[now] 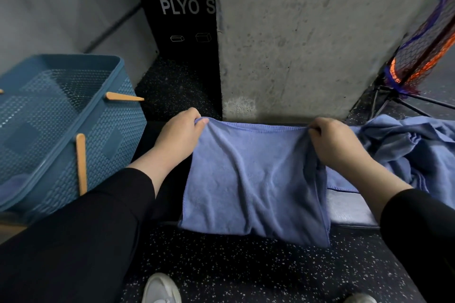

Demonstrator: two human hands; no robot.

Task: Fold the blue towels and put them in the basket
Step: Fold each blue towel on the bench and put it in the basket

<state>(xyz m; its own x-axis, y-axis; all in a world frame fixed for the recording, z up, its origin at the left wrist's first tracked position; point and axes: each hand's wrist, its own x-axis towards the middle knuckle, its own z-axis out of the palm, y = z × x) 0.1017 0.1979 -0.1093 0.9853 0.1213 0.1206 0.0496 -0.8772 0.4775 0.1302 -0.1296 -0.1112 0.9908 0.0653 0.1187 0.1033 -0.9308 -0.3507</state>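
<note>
A blue towel [253, 179] hangs in front of me, stretched between both hands, its lower edge drooping over the front of a dark bench. My left hand [181, 134] pinches its top left corner. My right hand [336, 144] grips the top right corner. A pile of crumpled blue towels [413, 152] lies on the bench to the right. The blue woven plastic basket [103, 135] with wooden handles stands at the left, and a bit of blue cloth [13, 184] shows at its bottom.
A grey concrete pillar [307, 37] rises straight behind the towel. A black plyo box [182, 22] stands behind the basket. A netted orange and blue stand [418, 56] leans at the right. Speckled black floor [246, 270] and my white shoes [161, 289] are below.
</note>
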